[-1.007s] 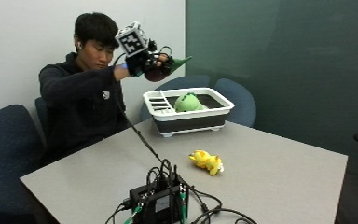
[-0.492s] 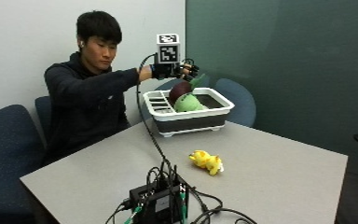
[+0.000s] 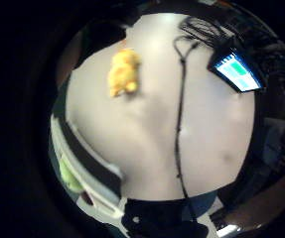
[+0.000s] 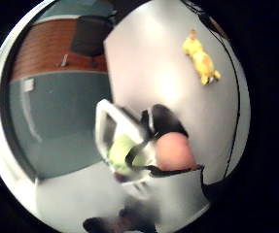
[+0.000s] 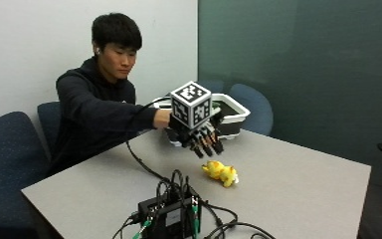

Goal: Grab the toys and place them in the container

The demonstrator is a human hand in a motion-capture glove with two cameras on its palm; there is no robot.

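Note:
A yellow plush toy (image 5: pixel 221 173) lies on the grey table (image 5: pixel 297 184), also seen in the palm views (image 3: pixel 123 72) (image 4: pixel 200 58). My gloved right hand (image 5: pixel 201 135) hovers just above and behind it, fingers straight and pointing down, holding nothing. Behind the hand stands the white container (image 5: pixel 236 115) at the table's far edge. In the thumb side palm view the container (image 4: pixel 103 127) holds a green toy (image 4: pixel 119 151); the little finger side view shows its rim (image 3: pixel 62 144) and the green toy (image 3: pixel 70 174).
A black electronics box (image 5: pixel 171 214) with several cables sits at the table's near edge. A lit screen (image 3: pixel 237 72) and a black cable (image 3: pixel 179 124) lie on the table. Blue chairs (image 5: pixel 9 164) (image 5: pixel 256 107) stand around it.
My hand carried a dark toy to the container, left it there, and has now come down in front of the container, empty, toward the yellow toy.

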